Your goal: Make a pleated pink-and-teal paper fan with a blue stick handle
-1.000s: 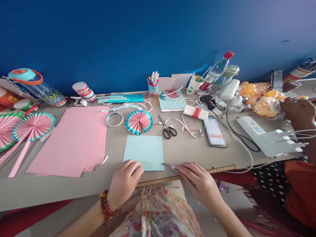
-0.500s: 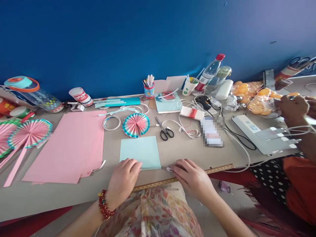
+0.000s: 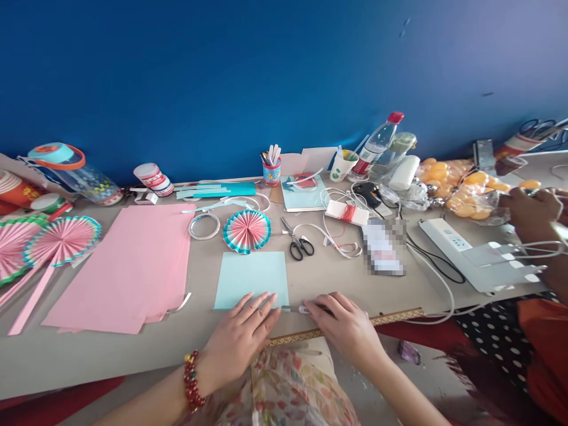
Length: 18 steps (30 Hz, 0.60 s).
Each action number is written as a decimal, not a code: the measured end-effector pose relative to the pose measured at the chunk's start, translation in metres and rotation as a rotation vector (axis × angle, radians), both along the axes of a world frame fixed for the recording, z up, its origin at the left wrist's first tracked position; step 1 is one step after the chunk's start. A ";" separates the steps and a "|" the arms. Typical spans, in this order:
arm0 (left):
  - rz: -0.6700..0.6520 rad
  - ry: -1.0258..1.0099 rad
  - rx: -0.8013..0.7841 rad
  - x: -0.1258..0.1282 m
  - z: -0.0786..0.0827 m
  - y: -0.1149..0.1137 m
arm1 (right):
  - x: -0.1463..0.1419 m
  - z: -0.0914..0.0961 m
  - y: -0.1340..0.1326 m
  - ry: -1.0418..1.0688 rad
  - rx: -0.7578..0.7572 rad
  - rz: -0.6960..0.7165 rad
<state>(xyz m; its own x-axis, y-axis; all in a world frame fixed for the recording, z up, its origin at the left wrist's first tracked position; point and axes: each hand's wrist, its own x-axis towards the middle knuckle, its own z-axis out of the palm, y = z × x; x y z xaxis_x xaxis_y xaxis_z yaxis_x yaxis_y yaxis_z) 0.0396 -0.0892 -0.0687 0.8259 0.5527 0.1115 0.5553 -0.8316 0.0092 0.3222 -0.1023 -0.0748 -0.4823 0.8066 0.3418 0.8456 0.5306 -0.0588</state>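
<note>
The square sheet of light blue paper (image 3: 252, 278) lies flat on the grey tabletop (image 3: 328, 281), close to its near edge. At the sheet's 6 o'clock, the person's left hand (image 3: 244, 331) rests palm down over the near edge, fingers extended and gripping nothing. The right hand (image 3: 346, 325), at about 4 o'clock, is closed around a slim white-handled cutter (image 3: 303, 309), whose thin metal blade points to 9 o'clock, toward the left fingertips, by the sheet's near corner.

At the sheet's 12 o'clock sits a pleated pink paper rosette with a turquoise-and-white rim (image 3: 247, 231). Black-handled metal scissors (image 3: 302, 248) lie between 1 and 2 o'clock, and a shiny silvery ring (image 3: 191, 226) between 10 and 11. A stack of large pink paper sheets (image 3: 119, 266) spreads at 9 o'clock. Near 3 o'clock, well apart, is a long white power strip (image 3: 444, 236).
</note>
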 end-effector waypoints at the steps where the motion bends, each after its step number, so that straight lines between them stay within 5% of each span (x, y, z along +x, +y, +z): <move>1: 0.022 0.011 -0.012 0.000 -0.002 0.001 | 0.000 -0.001 0.000 -0.005 0.004 -0.001; 18: 0.076 0.064 -0.091 -0.001 -0.007 0.000 | 0.009 -0.009 0.000 -0.062 -0.007 0.122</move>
